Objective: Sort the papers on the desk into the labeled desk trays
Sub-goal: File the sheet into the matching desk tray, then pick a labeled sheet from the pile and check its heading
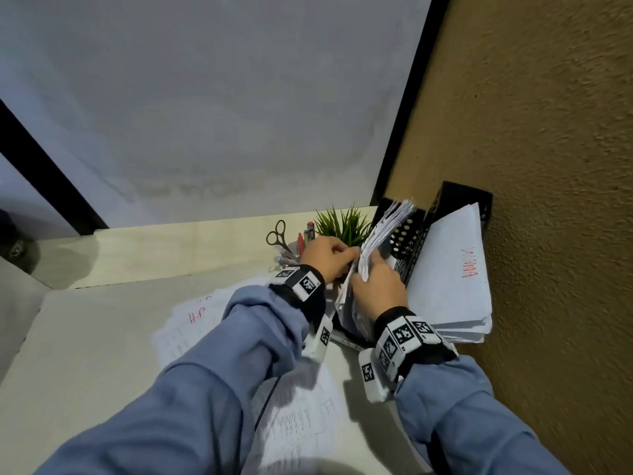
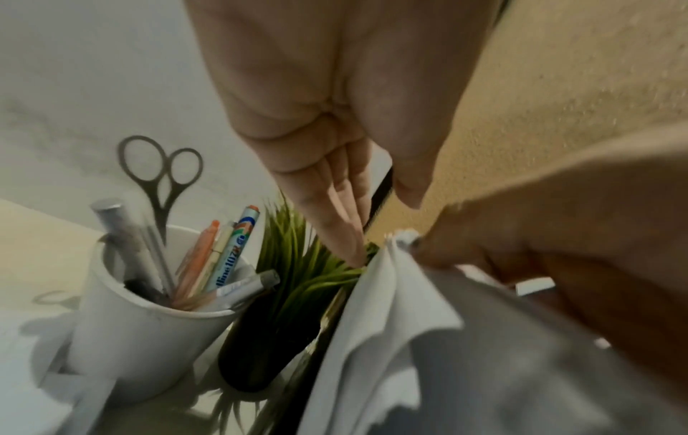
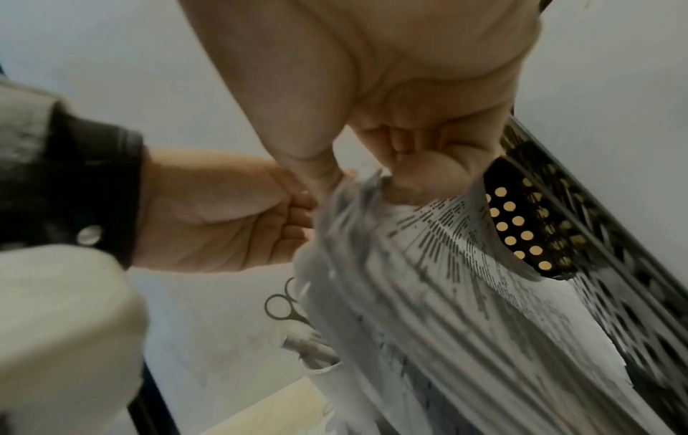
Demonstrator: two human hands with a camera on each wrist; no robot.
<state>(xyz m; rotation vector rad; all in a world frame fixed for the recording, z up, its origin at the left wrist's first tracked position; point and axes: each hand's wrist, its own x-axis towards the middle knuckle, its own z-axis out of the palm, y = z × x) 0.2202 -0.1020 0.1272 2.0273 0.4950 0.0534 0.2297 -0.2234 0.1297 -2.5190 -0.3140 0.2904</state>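
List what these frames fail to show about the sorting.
- Tray labels: none readable; head view shows only a black perforated tray.
- Red word on the right stack's top sheet: upside down, too small.
- Fanned paper bundle: print blurred by motion.
- Left hand grip: fingertips hidden behind a sheet.
- Right hand pinches the bundle.

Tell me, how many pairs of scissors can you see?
1: the scissors stand handles-up in the white cup of pens, left of the plant. Others may be hidden.
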